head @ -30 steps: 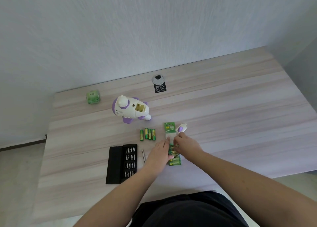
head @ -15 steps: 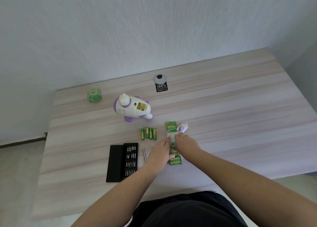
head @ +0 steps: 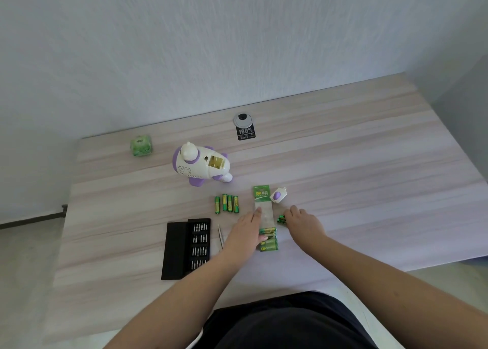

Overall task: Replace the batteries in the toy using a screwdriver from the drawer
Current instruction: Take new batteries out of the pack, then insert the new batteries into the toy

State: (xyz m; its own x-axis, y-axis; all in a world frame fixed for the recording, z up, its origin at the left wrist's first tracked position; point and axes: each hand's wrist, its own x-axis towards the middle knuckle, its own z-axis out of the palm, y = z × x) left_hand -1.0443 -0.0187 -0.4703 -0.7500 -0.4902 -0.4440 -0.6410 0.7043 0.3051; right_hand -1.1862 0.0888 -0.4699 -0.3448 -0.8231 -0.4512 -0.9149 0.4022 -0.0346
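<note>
A white and purple toy (head: 202, 164) lies on its side on the wooden table (head: 343, 169), its battery bay open. Several loose green batteries (head: 226, 203) lie in a row in front of it. A green battery pack (head: 264, 211) lies flat, and my left hand (head: 247, 230) presses on its left side with fingers flat. My right hand (head: 303, 223) sits just right of the pack, its fingertips on a green battery (head: 281, 219). The toy's small white and purple cover (head: 278, 195) rests beside the pack's top. A thin screwdriver (head: 220, 235) lies left of my left hand.
An open black case of screwdriver bits (head: 187, 247) lies at the near left. A green cube (head: 141, 145) sits at the far left, and a round grommet with a black tag (head: 244, 127) at the back. A wall rises behind the table.
My right hand has moved from the pack to its right side, taking a green battery out with it. My left hand stays pressed on the pack.
</note>
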